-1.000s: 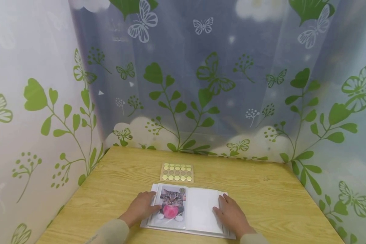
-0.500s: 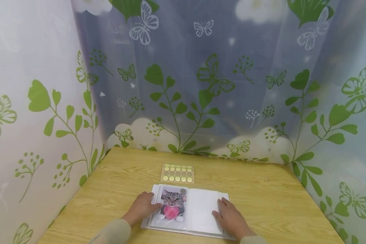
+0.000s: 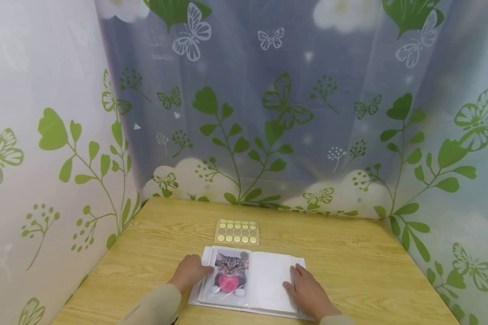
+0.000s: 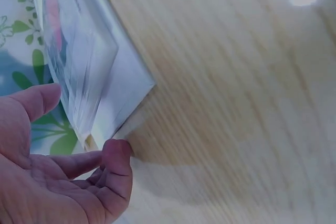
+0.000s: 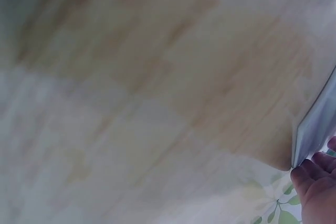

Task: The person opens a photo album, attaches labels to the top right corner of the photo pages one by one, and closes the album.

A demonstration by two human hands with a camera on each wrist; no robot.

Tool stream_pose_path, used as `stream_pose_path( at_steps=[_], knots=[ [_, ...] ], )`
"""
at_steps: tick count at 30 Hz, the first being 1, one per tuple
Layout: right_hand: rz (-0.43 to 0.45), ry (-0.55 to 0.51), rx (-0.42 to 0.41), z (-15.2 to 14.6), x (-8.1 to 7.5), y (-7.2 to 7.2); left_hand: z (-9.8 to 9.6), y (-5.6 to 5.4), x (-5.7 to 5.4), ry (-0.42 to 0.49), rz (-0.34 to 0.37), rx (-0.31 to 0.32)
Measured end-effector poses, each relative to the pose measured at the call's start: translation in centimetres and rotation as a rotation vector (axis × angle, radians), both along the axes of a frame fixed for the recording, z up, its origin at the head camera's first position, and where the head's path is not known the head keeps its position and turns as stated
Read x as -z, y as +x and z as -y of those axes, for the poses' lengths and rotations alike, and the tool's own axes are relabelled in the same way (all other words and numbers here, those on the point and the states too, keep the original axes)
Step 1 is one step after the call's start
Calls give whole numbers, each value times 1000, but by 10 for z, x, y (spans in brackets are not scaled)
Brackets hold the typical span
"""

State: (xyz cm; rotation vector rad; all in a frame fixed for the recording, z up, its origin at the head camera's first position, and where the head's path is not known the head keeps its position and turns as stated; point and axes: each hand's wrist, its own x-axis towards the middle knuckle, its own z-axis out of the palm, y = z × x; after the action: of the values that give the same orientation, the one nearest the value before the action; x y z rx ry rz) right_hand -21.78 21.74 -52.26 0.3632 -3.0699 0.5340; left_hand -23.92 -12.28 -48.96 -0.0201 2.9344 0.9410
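An open photo album (image 3: pixel 268 282) with white pages lies on the wooden table (image 3: pixel 358 271). Its left page carries a photo (image 3: pixel 229 273) of a tabby cat with a round pink thing; the right page is plain white. My left hand (image 3: pixel 192 271) is at the album's left edge, thumb pointing toward the photo. In the left wrist view its loosely bent fingers sit by the cover's corner, thumb apart from them. My right hand (image 3: pixel 309 289) rests on the album's right edge, thumb over the white page and fingertips at the cover's edge.
A brown sheet of round yellow stickers (image 3: pixel 237 232) lies just behind the album, with one row of rounds brown. A curtain (image 3: pixel 244 113) printed with green leaves and butterflies encloses the table at the back and both sides.
My left hand has drawn slightly left, its thumb pulling back from the photo toward the page edge. The right hand and the album stay about where they were.
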Motion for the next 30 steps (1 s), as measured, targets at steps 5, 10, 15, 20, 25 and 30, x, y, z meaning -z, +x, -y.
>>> stream_pose_path(
  at_steps=[5,10,15,20,25,30],
  knots=[
    [4,-3,3,0,-1,1,-4,0,-9,-14,20,-4],
    [-1,-6,6,0,-1,1,-10,-1,-11,8,46,-7],
    [-3,-7,-3,0,2,-1,-11,-1,-13,-1,61,-26],
    [42,-17,11,-1,4,-4,-10,-3,-15,-31,102,-33],
    [60,-12,19,0,3,-4,-8,-8,-12,9,128,-57],
    [65,-3,19,1,1,-4,-7,-10,-10,61,137,-98]
  ],
)
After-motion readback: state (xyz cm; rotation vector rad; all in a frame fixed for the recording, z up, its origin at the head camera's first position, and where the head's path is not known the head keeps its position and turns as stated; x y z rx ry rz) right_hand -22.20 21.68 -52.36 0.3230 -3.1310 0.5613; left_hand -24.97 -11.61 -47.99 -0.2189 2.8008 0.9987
